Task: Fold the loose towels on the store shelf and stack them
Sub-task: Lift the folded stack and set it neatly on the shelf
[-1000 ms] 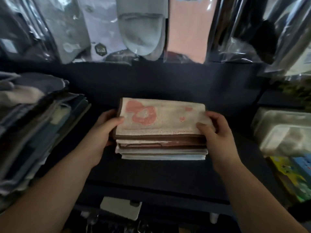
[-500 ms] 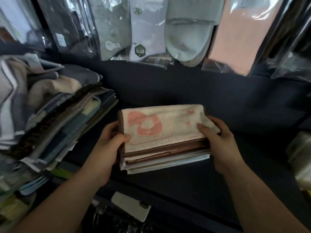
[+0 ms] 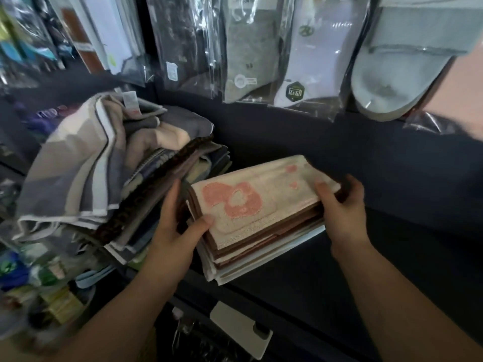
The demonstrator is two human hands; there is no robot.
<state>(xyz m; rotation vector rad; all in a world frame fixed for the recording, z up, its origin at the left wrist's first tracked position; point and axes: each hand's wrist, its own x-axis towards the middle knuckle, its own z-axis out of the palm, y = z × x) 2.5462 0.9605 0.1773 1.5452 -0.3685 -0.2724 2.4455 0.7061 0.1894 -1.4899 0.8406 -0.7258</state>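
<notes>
A stack of folded towels (image 3: 261, 231) sits on the dark shelf (image 3: 300, 278), its top towel cream with a pink pattern, brown and white ones beneath. My left hand (image 3: 177, 226) clasps the stack's left end, thumb on top. At the right end my right hand (image 3: 339, 207) grips it, fingers over the top edge. A messy pile of loose towels (image 3: 104, 173) in grey, beige and dark tones lies just left of the stack, touching my left hand.
Packaged socks (image 3: 261, 48) and grey slippers (image 3: 400, 61) hang on the wall behind the shelf. A white price tag holder (image 3: 240, 333) sticks out from the shelf's front edge. Colourful packaged goods (image 3: 39, 278) crowd the lower left.
Both hands have shifted the folded stack to the left, close against the loose pile. The view has swung left, so more of the loose pile shows.
</notes>
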